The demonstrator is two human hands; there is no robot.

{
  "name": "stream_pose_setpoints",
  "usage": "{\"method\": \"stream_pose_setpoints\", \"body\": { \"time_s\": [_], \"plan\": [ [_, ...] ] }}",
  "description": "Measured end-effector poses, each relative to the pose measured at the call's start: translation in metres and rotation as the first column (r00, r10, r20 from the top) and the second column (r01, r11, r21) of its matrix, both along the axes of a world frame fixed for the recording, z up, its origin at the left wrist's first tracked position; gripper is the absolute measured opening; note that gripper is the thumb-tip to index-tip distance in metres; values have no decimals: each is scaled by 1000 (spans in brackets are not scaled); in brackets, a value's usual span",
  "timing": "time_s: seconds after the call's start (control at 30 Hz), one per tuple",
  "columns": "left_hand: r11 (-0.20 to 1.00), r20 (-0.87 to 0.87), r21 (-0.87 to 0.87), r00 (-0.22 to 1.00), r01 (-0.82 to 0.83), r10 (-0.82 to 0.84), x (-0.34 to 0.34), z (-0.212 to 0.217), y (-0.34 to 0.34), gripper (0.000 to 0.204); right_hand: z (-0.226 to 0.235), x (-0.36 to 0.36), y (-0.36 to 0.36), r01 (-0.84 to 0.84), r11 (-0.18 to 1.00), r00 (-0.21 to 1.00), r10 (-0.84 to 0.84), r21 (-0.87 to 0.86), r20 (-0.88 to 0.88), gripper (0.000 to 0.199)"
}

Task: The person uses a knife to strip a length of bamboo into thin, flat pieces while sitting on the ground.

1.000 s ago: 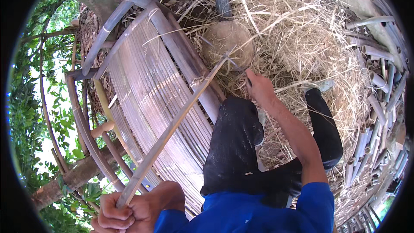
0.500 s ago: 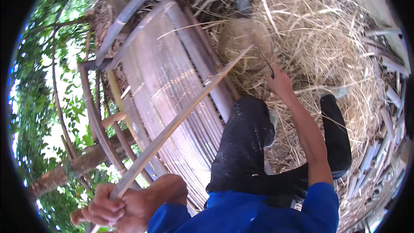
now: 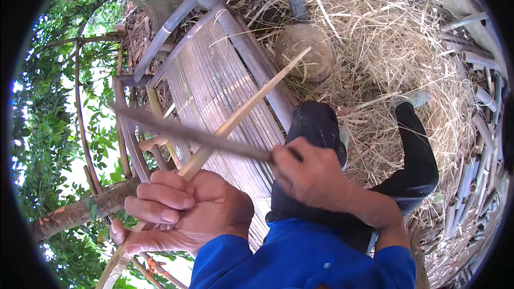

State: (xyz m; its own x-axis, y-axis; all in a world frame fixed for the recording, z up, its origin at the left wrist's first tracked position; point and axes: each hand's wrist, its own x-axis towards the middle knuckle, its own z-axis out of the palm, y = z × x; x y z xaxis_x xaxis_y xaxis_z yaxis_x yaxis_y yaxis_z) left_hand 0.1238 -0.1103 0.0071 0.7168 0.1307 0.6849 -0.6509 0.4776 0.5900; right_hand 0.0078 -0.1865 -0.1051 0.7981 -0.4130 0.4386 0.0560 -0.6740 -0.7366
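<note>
The left hand (image 3: 201, 206) gripped a bamboo strip (image 3: 249, 108), presumably steadying it, while the right hand (image 3: 309, 174) clutched a knife (image 3: 187, 131) just beyond.

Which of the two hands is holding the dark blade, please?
The right hand holds the dark, blurred blade; the left hand grips the pale strip.

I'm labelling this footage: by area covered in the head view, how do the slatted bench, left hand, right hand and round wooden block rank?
1. Slatted bench
2. Left hand
3. Right hand and round wooden block: too alike to rank; the hand is nearer the camera.
</note>
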Motion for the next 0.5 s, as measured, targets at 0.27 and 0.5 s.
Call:
{"method": "stream_pose_setpoints", "body": {
  "time_s": [0.27,0.5],
  "plan": [
    [996,85,-38,992,-86,89,1,-4,-6,35,-22,14,11,54,997,998,-51,-62,44,16],
    [992,115,11,986,-122,120,6,-4,-3,30,-98,8,-26,274,962,915,-259,3,-310,16]
  ]
}}
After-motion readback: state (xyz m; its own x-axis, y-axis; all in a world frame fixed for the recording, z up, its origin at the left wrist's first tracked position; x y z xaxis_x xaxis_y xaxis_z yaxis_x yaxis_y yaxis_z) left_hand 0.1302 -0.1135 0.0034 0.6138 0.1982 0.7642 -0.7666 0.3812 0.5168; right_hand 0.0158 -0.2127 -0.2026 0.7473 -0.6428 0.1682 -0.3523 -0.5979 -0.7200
